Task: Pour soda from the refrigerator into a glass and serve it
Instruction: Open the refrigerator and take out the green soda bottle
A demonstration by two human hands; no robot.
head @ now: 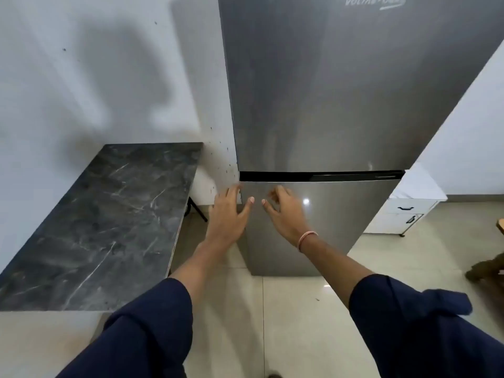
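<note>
Past the dark marble table [109, 214] on your left, your left hand [227, 214] spreads wide, empty, at the left edge of the grey refrigerator [341, 105], whose 2 doors are shut, and your right hand [283, 211] hovers loosely open before its lower door [327, 227].

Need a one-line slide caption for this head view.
Both open hands, left hand and right hand, reach the closed lower refrigerator door beside a marble-top table.

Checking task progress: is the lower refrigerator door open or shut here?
Shut. The lower door sits flush below the upper door, no interior visible. The left hand reaches its left edge.
</note>
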